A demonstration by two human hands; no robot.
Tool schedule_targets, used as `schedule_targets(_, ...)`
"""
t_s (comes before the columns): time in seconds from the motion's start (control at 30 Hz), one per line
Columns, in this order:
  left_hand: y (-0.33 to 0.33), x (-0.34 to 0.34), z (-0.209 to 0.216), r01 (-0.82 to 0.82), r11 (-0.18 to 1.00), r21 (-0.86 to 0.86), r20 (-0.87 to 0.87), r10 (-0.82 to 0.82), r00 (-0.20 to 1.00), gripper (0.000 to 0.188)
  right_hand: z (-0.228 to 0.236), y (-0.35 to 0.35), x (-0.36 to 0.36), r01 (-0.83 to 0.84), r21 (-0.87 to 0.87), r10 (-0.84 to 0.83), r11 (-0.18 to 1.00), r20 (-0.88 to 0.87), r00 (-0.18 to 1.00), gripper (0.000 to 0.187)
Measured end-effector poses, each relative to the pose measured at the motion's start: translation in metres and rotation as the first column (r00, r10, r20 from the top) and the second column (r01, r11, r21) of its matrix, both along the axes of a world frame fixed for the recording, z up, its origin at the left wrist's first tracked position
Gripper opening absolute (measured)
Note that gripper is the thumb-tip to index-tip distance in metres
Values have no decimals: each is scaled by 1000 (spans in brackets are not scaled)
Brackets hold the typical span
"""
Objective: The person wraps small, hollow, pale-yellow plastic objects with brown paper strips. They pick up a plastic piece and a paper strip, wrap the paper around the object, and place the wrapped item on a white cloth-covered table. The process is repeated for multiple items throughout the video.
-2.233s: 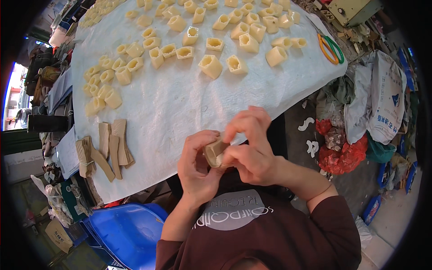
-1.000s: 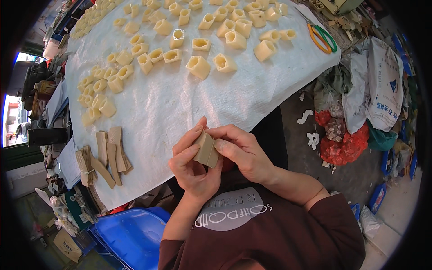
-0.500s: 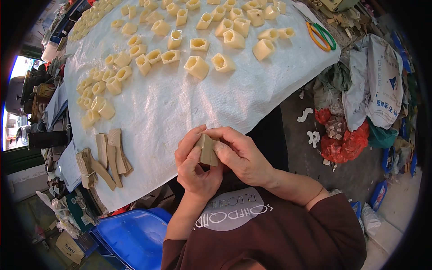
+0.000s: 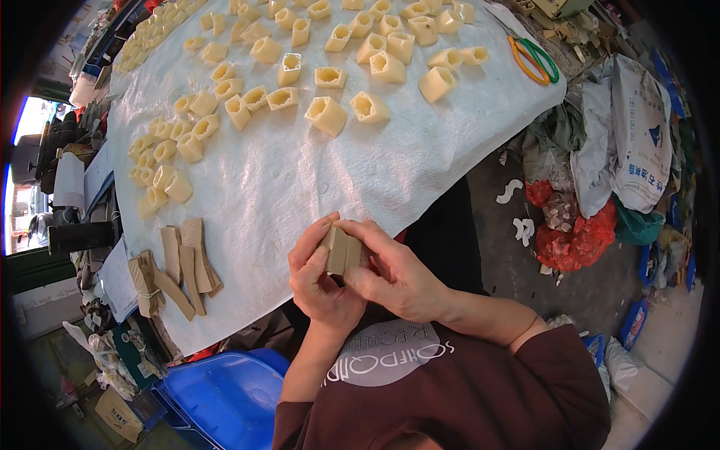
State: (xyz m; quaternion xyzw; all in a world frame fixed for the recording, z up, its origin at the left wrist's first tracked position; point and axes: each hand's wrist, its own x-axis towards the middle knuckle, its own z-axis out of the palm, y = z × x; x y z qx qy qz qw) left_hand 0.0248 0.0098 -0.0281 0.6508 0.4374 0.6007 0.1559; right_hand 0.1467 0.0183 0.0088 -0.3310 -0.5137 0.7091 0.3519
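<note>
Between my two hands, just off the table's near edge, is a small tan-brown angular block [image 4: 342,252]. My left hand [image 4: 319,281] grips it from the left with fingers curled round its side. From the right, my right hand [image 4: 394,270] closes on it, thumb pressed against its near face. Fingers cover part of the block, so its full shape is hidden. Left of my hands, several flat tan strips [image 4: 190,262] lie on the white sheet [image 4: 247,217]; a bundle of them [image 4: 145,283] looks tied with string. Many hollow cream-coloured blocks [image 4: 326,116] stand farther back.
Scissors with orange and green handles [image 4: 534,61] lie at the sheet's far right. A blue plastic chair or tub [image 4: 225,390] is at lower left. Red bags [image 4: 574,240] and a white printed sack [image 4: 641,139] sit on the right, beside white scraps [image 4: 510,191] on the floor.
Both hands have shifted slightly left with the block, which is turned so that more of its side faces show. The strips and cream blocks stay in place.
</note>
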Motion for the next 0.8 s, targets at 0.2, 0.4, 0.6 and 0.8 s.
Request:
schedule_targets(0.2, 1, 2, 1, 44, 999, -13, 142, -42, 989, 55, 5, 9, 9, -17, -220, -24, 975, -184, 983, 49)
schedule_targets(0.4, 0, 4, 6, 96, 995, -17, 122, -93, 988, 53, 2, 11, 12, 16, -108, -25, 994, -76, 997, 36)
schedule_targets(0.6, -3, 4, 7, 115, 993, -25, 91, -112, 989, 54, -2, 15, 17, -26, -64, 24, 998, -31, 999, 27)
schedule_targets(0.8, -5, 6, 8, 132, 991, -35, 107, -128, 986, 55, -6, 15, 21, -21, -27, 20, 999, -47, 999, 26)
